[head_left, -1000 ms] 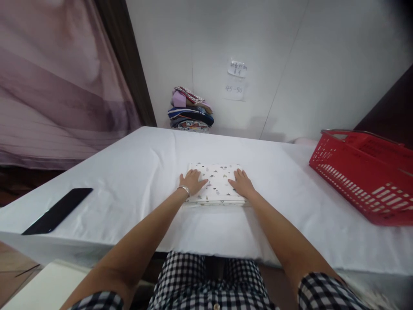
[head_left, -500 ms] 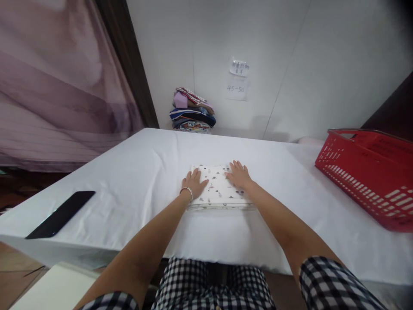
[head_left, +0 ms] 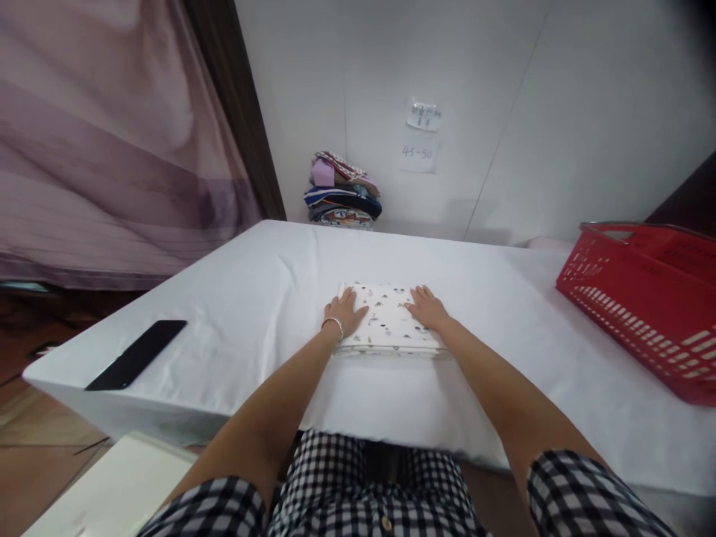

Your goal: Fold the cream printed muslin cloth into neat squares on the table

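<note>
A folded white cloth [head_left: 385,317] with small scattered prints lies in layers on the white-covered table [head_left: 235,298] in front of me. On its left edge rests my left hand [head_left: 345,313], palm down with fingers spread, a bracelet at the wrist. My right hand [head_left: 428,307] lies flat over the cloth's right edge, its fingers also apart. Both hands press from above and neither one grips the cloth. What kind of cloth item it is, the folds do not show.
A red plastic basket [head_left: 643,306] stands at the table's right. To the left lies a black phone-like slab [head_left: 137,356]. Behind the table's far edge is a stack of folded fabrics [head_left: 344,192] by the wall, which bears paper notes [head_left: 421,153]. A pinkish curtain [head_left: 101,149] hangs at left.
The view has shifted slightly, so the scene sits a little further right. My right hand has slid a little nearer along the cloth's right edge; my left hand stays on the left edge.
</note>
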`<action>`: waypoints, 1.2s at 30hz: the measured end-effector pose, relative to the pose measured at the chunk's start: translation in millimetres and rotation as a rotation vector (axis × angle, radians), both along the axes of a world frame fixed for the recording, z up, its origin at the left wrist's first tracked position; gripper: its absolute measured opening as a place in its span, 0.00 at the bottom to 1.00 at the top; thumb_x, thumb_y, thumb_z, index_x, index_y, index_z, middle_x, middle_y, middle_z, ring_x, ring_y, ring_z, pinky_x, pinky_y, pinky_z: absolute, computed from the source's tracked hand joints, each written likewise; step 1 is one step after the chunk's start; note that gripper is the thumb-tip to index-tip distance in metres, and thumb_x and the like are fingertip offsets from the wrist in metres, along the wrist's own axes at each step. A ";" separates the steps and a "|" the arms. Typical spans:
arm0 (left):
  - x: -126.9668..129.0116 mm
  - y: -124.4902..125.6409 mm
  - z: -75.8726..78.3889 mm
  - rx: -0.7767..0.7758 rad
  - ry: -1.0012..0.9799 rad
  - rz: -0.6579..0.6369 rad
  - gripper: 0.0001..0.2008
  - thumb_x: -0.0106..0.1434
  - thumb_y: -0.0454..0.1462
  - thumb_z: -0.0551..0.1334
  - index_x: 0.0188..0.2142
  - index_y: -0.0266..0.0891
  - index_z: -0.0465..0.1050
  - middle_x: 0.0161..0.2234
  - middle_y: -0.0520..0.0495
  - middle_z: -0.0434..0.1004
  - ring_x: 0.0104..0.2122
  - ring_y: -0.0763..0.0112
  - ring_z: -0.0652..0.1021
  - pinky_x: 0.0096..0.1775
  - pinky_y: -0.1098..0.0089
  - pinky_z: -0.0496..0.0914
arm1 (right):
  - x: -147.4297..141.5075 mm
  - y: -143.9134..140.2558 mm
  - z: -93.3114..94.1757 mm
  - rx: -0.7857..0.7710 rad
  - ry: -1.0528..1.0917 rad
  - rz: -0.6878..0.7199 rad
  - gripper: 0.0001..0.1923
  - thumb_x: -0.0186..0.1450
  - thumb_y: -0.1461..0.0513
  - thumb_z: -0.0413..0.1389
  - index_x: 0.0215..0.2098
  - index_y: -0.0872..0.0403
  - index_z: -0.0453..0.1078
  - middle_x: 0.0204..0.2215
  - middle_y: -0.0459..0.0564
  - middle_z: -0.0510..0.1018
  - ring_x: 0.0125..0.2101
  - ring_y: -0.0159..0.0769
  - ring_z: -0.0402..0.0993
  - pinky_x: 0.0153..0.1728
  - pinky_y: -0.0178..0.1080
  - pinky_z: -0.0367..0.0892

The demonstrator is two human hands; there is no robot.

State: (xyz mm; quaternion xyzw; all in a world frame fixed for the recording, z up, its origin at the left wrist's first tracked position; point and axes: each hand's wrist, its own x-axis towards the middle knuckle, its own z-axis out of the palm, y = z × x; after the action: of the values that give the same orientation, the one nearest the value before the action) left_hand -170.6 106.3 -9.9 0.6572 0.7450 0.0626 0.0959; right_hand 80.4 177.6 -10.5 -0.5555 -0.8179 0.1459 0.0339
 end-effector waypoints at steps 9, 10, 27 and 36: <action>-4.1 -0.4 7.3 -0.031 -0.058 -0.029 0.34 0.62 0.55 0.45 0.64 0.45 0.50 0.68 0.49 0.38 0.63 0.50 0.54 0.59 0.54 0.54 | 58.3 -67.9 -15.1 -0.077 0.308 -0.051 0.31 0.67 0.50 0.44 0.65 0.52 0.51 0.67 0.49 0.43 0.65 0.41 0.42 0.63 0.45 0.44; -5.4 -4.1 7.9 -0.027 -0.085 -0.034 0.34 0.63 0.54 0.47 0.64 0.44 0.51 0.68 0.48 0.39 0.63 0.51 0.55 0.59 0.55 0.54 | 63.3 -74.2 -18.0 -0.063 0.355 -0.056 0.31 0.67 0.50 0.44 0.65 0.52 0.52 0.67 0.49 0.44 0.65 0.41 0.45 0.63 0.46 0.45; 31.6 -97.0 -5.1 0.445 -0.202 -0.250 0.12 0.63 0.41 0.57 0.43 0.46 0.76 0.46 0.48 0.76 0.48 0.62 0.72 0.53 0.58 0.63 | 37.8 -123.5 -19.4 0.438 0.391 0.090 0.17 0.68 0.56 0.44 0.46 0.50 0.72 0.47 0.49 0.76 0.50 0.38 0.68 0.58 0.47 0.49; 37.1 -83.5 0.3 0.374 -0.208 -0.269 0.11 0.63 0.40 0.57 0.38 0.45 0.78 0.39 0.47 0.76 0.42 0.63 0.72 0.48 0.61 0.65 | 35.5 -121.8 -19.1 0.442 0.252 0.142 0.17 0.69 0.58 0.44 0.46 0.50 0.73 0.46 0.51 0.75 0.48 0.40 0.66 0.56 0.46 0.48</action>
State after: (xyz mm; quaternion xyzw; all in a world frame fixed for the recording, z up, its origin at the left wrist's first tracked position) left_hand -133.6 22.9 -9.6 0.7466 0.6126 0.2533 0.0561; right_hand 115.9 55.8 -29.6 -0.4534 -0.8561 0.0335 0.2456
